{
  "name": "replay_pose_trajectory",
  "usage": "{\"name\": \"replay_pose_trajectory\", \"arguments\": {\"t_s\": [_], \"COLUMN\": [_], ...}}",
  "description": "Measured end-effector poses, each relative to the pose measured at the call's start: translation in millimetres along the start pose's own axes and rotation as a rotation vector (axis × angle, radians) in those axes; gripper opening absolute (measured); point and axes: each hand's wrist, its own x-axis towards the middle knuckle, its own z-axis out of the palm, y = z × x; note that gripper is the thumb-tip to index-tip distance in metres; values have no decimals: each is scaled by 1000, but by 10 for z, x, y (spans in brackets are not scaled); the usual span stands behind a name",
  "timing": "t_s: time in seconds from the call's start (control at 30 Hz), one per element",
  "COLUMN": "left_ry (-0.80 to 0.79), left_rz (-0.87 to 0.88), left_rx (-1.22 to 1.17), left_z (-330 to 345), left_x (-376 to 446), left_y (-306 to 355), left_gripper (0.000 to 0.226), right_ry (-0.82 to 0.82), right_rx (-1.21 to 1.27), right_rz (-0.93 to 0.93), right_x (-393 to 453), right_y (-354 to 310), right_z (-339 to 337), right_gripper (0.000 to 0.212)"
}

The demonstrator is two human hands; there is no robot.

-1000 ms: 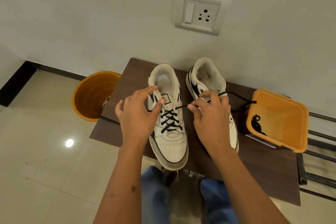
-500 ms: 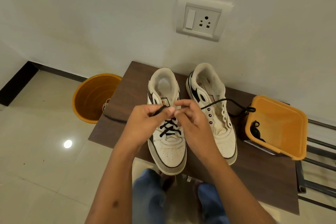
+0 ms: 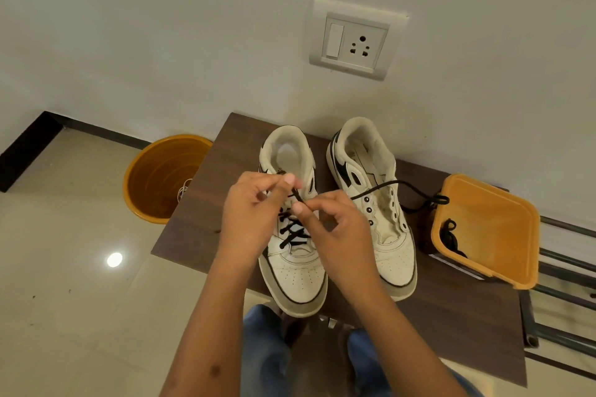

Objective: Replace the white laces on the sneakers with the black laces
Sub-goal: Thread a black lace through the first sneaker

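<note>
A black lace [image 3: 385,189] was pinched by both the left hand [image 3: 250,219] and the right hand [image 3: 335,229]; the left sneaker's [image 3: 295,267] upper eyelets were hidden behind them.

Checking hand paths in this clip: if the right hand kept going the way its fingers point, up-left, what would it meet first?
The right hand, pinching the black lace, points toward the left hand. It would likely meet that hand's fingertips first, just above the left sneaker; depth is unclear.

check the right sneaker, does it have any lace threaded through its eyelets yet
No, the right sneaker shows bare eyelets; only the left sneaker carries the crossed black lace.
</note>
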Motion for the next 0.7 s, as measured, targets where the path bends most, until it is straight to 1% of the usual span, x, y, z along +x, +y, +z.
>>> {"name": "replay_pose_trajectory", "arguments": {"t_s": [0.03,0.1,0.17,0.23,0.3,0.33,0.37,0.4,0.43,0.47,0.53,0.57,0.6,0.63,0.67,0.7], "left_ry": [83,241,357,384,337,319,316,324,306,235,-45,-182,-269,-294,-257,-182], "left_rz": [-34,-124,-188,-272,-409,-442,-420,-348,-232,-88,144,211,244,249,240,231], "left_rx": [2,-3,148,372,608,699,754,757,713,634,443,371,339,345,364,365], "left_z": [-17,-69,-131,-173,-159,-142,-130,-125,-118,-107,-56,-16,23,46,55,29], "left_x": [7,3,13,30,26,14,-1,-9,2,18,39,32,18,10,11,24], "left_y": [2,-12,-83,-174,-221,-209,-179,-143,-136,-112,-77,-61,-46,-50,-53,-77], "left_gripper": [16,19,23,27,28,28,28,28,27,25,29,32,32,26,18,14], "right_ry": [-9,-92,-161,-159,-112,-82,-52,-27,-12,-11,-47,-65,-80,-91,-96,-94], "right_rx": [-54,-196,-316,-383,-416,-432,-446,-452,-448,-434,-378,-341,-305,-279,-267,-268], "right_rz": [-18,-49,-82,-100,-110,-118,-131,-152,-181,-216,-266,-264,-244,-218,-196,-185], "right_x": [23,65,104,124,128,127,126,122,122,123,116,106,97,88,88,97], "right_y": [18,69,138,179,205,212,219,213,197,173,118,88,69,63,70,83], "right_z": [-61,-177,-301,-408,-467,-473,-464,-445,-421,-398,-352,-339,-331,-330,-341,-351], "right_gripper": [13,13,11,10,10,9,9,9,9,9,11,12,12,13,14,16]}}
